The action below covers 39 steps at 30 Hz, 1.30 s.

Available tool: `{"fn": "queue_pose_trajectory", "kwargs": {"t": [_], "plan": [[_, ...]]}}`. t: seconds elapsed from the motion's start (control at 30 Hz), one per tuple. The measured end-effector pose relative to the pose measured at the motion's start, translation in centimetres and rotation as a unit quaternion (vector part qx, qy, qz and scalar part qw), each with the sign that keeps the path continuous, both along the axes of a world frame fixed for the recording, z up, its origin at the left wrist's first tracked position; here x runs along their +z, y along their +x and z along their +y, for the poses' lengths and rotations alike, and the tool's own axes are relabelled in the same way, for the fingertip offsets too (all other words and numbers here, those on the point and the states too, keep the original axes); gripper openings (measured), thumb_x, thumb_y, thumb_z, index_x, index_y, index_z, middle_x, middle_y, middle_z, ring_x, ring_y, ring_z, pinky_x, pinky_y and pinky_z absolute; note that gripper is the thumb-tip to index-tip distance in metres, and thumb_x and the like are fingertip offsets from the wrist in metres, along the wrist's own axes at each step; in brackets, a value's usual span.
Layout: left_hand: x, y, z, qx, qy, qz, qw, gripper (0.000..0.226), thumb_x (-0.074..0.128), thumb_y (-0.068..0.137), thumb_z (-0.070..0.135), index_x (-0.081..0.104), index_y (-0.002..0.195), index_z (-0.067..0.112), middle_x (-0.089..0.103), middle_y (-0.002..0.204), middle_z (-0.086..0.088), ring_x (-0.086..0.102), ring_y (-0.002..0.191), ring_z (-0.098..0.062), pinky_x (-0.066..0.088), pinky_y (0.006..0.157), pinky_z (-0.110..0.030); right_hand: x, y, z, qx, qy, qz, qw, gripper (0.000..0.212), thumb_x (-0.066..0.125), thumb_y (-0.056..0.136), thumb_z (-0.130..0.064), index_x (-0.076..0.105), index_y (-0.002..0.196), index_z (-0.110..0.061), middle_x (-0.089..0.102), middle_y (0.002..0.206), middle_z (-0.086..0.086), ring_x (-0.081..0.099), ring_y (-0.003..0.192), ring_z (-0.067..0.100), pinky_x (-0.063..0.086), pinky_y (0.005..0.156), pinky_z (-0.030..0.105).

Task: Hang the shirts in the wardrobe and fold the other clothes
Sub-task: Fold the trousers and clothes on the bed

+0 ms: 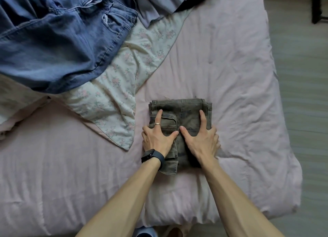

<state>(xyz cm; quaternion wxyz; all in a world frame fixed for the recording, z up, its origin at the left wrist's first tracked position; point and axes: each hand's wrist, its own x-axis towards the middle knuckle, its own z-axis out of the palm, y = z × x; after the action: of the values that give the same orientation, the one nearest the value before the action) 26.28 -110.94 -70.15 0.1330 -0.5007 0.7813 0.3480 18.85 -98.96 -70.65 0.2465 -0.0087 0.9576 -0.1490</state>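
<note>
- Grey jeans (189, 112), folded into a compact block, lie on the pink bed (239, 73), near its right side.
- Left hand (157, 138) presses flat on the block's left half, grip apart, fingers spread, clamping nothing; ring (157, 124) on the forefinger, dark watch (152, 156) at the wrist.
- Right hand (200, 139) presses the right half the same way, grip apart; the thumbs almost meet at the middle seam.
- Blue jeans (62, 41) lie unfolded at the upper left, over a floral sheet (115, 94).
- A lilac garment (156, 4) lies crumpled at the top edge.
</note>
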Motion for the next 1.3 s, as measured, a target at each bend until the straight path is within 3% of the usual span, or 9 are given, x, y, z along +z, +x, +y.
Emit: {"fn": "queue_pose_trajectory", "kwargs": {"t": [0.2,0.4,0.6,0.77,0.87,1.0,1.17,1.27,1.3], "plan": [[0.1,-0.6,0.0,0.018,0.018,-0.008,1.000,0.099,0.072,0.073,0.068,0.005,0.146,0.065,0.045,0.118,-0.011,0.056,0.111,-0.037,0.045,0.098,-0.041,0.0,-0.4,-0.2,0.004,-0.008,0.001,1.000,0.092,0.055,0.077,-0.082,0.006,0.151,-0.058,0.047,0.124,0.020,0.052,0.112,0.041,0.042,0.099,0.051],[1.5,-0.4,0.7,0.053,0.014,0.013,0.998,0.099,0.078,0.070,0.062,0.012,0.143,0.066,0.041,0.117,-0.008,0.060,0.106,-0.036,0.050,0.096,-0.043,0.8,-0.2,0.9,0.017,-0.064,0.002,0.998,0.087,0.056,0.082,-0.077,0.006,0.151,-0.059,0.045,0.125,0.019,0.050,0.117,0.040,0.036,0.100,0.056],[6.5,0.0,1.6,0.096,-0.045,0.028,0.994,0.097,0.076,0.072,0.063,0.010,0.143,0.067,0.036,0.134,-0.012,0.054,0.117,-0.036,0.050,0.096,-0.045,4.7,-1.2,1.0,0.129,-0.136,0.015,0.982,0.080,0.048,0.088,-0.074,0.000,0.150,-0.061,0.035,0.137,0.020,0.045,0.125,0.040,0.045,0.104,0.047],[13.9,2.9,-0.2,0.197,-0.096,0.093,0.971,0.097,0.076,0.071,0.065,0.010,0.142,0.068,0.041,0.125,-0.010,0.059,0.107,-0.033,0.053,0.089,-0.040,12.4,-1.5,-3.3,0.252,-0.160,0.079,0.951,0.078,0.049,0.090,-0.071,0.012,0.155,-0.051,0.038,0.139,0.017,0.046,0.122,0.035,0.049,0.097,0.047],[20.6,5.6,-2.0,0.264,-0.150,0.120,0.945,0.098,0.076,0.070,0.067,0.009,0.142,0.068,0.041,0.111,-0.005,0.060,0.100,-0.033,0.054,0.084,-0.040,19.1,0.2,-7.1,0.316,-0.221,0.109,0.916,0.075,0.052,0.091,-0.068,0.018,0.155,-0.048,0.041,0.138,0.016,0.048,0.119,0.034,0.052,0.093,0.047],[29.1,10.4,-4.3,0.324,-0.218,0.151,0.908,0.099,0.078,0.070,0.064,0.010,0.143,0.067,0.038,0.108,-0.001,0.059,0.101,-0.030,0.055,0.081,-0.040,27.8,4.0,-11.7,0.382,-0.279,0.135,0.871,0.075,0.056,0.091,-0.065,0.023,0.155,-0.045,0.044,0.136,0.016,0.050,0.117,0.034,0.052,0.091,0.047],[41.7,20.7,-4.9,0.414,-0.343,0.172,0.825,0.097,0.078,0.070,0.063,0.014,0.143,0.066,0.045,0.125,-0.008,0.059,0.111,-0.031,0.055,0.083,-0.041,40.4,13.7,-15.7,0.471,-0.366,0.154,0.787,0.077,0.056,0.089,-0.067,0.022,0.154,-0.045,0.040,0.145,0.018,0.046,0.129,0.037,0.052,0.091,0.048],[48.6,27.0,-4.2,0.440,-0.415,0.188,0.774,0.099,0.081,0.069,0.059,0.017,0.146,0.062,0.049,0.123,-0.008,0.057,0.113,-0.027,0.053,0.091,-0.039,47.6,20.0,-16.7,0.498,-0.416,0.167,0.742,0.077,0.055,0.088,-0.069,0.019,0.153,-0.048,0.040,0.145,0.019,0.046,0.130,0.037,0.053,0.089,0.049],[51.6,30.7,-3.2,0.456,-0.451,0.194,0.742,0.099,0.082,0.070,0.057,0.020,0.147,0.059,0.049,0.123,-0.008,0.055,0.114,-0.026,0.051,0.094,-0.036,50.7,23.7,-16.8,0.515,-0.447,0.164,0.713,0.077,0.055,0.088,-0.069,0.019,0.153,-0.049,0.041,0.144,0.018,0.048,0.129,0.036,0.052,0.089,0.048]]}}
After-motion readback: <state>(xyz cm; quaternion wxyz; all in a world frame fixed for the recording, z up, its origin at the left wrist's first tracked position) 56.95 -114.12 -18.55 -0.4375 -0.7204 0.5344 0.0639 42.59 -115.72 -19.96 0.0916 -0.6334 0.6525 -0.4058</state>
